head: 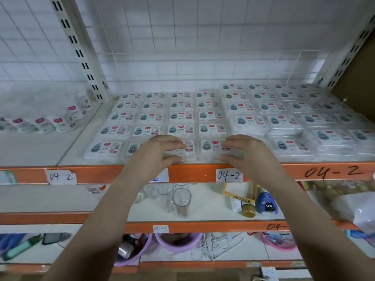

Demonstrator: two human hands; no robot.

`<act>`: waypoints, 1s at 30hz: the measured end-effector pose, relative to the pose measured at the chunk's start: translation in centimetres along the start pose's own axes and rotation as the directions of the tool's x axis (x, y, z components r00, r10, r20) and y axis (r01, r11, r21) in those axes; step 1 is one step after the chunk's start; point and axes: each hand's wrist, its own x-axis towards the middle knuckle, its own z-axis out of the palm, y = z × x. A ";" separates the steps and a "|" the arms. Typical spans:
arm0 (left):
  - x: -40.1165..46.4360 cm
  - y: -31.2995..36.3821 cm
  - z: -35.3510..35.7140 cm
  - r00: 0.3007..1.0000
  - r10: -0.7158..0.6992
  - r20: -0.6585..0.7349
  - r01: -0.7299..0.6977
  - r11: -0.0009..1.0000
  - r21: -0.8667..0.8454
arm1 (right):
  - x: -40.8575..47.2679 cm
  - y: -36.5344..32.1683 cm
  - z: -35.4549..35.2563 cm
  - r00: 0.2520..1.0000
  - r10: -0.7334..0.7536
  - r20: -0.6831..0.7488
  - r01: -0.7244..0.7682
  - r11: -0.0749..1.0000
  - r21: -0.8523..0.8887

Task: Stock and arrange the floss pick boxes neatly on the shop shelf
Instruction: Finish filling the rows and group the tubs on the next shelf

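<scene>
The scene is lit evenly and rather coolly from above; only faint shadows are cast. A pale glare is seen on the wire grid [316, 65] toward 2 o'clock. Straight lines are bowed by wide-angle distortion. Softness is noted throughout, with blur strongest toward 9 and 3 o'clock.

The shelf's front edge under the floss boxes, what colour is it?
Orange, seen in the head view: the shelf edge.

White floss pick boxes [213, 126], orange shelf edge [192, 173], purple basins [178, 242]
</scene>
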 end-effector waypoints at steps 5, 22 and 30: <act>-0.5 0.0 -0.4 1.000 -0.025 -0.002 0.025 1.000 -0.015 | 0.6 -3.3 1.0 0.985 -0.165 0.042 0.166 0.986 -0.028; -4.1 -4.5 -4.8 0.967 -0.242 -0.082 0.248 0.966 0.070 | 2.6 -4.5 2.8 0.981 -0.172 0.086 0.170 0.985 0.030; -6.3 -6.0 -5.2 0.895 -0.343 -0.286 0.358 0.934 0.001 | 1.5 -1.9 1.9 0.991 -0.106 0.081 0.097 0.990 0.102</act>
